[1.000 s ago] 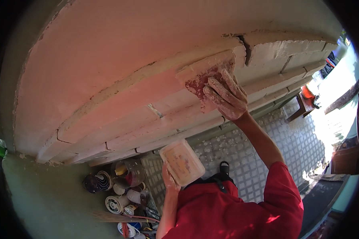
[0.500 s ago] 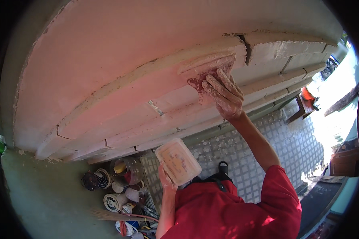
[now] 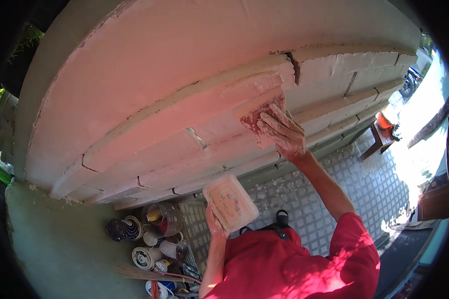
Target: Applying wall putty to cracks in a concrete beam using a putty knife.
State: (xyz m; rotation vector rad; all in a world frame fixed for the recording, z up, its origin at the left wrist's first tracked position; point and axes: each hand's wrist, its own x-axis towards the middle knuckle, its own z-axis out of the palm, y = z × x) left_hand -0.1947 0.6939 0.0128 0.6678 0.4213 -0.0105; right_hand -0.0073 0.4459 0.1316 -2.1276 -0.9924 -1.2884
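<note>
One smear coats the wall, the crack to its right gapes open; right hand, fingers outstretched, grips the scraper just nearer, left hand clasps the tub, near left.

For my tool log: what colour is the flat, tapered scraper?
The flat scraper is dark red, smeared pale; head view.

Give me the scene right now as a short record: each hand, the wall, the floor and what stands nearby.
Right hand: coated with pale residue, fingers laid on a red spreader at the wall
Left hand: holding a pale rectangular tub
Wall: pale, with stepped ledges
Damage: dark crack, above and right of the spreader in view
Floor: gray, grid-patterned
Nearby, lower left: containers, straw broom
</note>
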